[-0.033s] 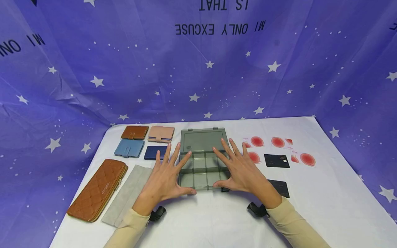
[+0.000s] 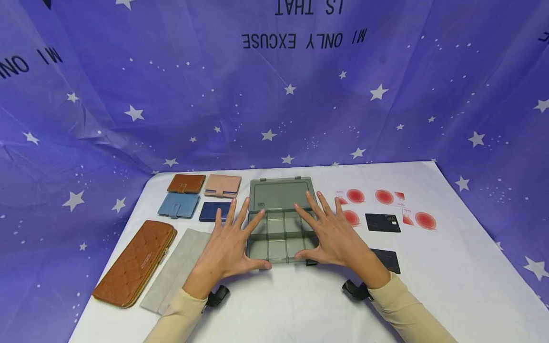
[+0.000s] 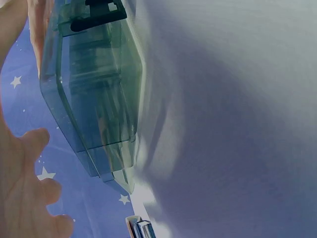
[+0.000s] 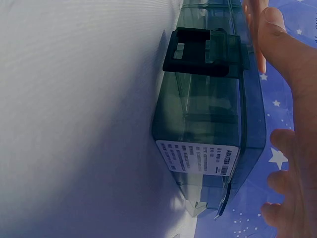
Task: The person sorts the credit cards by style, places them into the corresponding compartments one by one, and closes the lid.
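A clear grey-green plastic compartment box (image 2: 276,247) stands mid-table, its lid (image 2: 280,194) folded back on the far side. My left hand (image 2: 225,247) hovers above its left edge, fingers spread and holding nothing. Over the right edge, my right hand (image 2: 334,237) is spread the same way, also holding nothing. The left wrist view shows the side of the box (image 3: 101,94) with a black latch (image 3: 101,17). In the right wrist view there is another black latch (image 4: 198,52) and a white printed label (image 4: 198,157) on the box. No contact between hands and box is visible.
To the left lie a brown card holder (image 2: 186,183), a pink one (image 2: 223,185), a light blue one (image 2: 179,205), a navy one (image 2: 212,211), a quilted brown wallet (image 2: 135,264) and a grey wallet (image 2: 176,271). On the right are several red-circle cards (image 2: 384,196) and black cards (image 2: 382,222).
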`<state>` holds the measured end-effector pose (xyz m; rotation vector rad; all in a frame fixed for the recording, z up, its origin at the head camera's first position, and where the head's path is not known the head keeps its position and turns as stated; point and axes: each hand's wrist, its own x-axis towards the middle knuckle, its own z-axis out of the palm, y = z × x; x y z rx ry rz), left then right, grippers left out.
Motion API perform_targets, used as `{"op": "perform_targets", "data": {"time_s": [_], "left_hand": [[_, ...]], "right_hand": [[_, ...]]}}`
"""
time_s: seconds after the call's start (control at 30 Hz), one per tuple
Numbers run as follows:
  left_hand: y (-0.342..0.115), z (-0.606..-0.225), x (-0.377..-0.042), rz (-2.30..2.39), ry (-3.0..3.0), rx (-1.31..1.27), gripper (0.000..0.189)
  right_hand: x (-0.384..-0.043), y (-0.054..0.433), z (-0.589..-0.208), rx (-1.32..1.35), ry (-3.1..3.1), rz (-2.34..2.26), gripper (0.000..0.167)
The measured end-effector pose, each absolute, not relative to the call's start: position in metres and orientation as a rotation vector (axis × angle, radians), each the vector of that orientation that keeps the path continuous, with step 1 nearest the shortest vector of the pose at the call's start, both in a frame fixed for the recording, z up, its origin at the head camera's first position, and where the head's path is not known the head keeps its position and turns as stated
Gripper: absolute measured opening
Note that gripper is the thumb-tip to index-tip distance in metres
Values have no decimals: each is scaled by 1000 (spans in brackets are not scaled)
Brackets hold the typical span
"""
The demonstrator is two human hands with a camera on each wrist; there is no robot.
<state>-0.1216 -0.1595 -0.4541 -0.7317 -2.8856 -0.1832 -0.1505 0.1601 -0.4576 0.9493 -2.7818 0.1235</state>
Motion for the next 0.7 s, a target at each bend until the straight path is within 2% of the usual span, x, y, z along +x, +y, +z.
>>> {"op": "perform_targets", "data": {"time_s": [0.4,0.7], "left_hand": [[-161,-450,-123,-165,-2888,-746,128],[-175,-436,-124,-264,-2893,-784,123]], "right_hand": [[-151,161,-457,956,-2763,151,122],[-164,187,-443,927,-2818,330,108]]}}
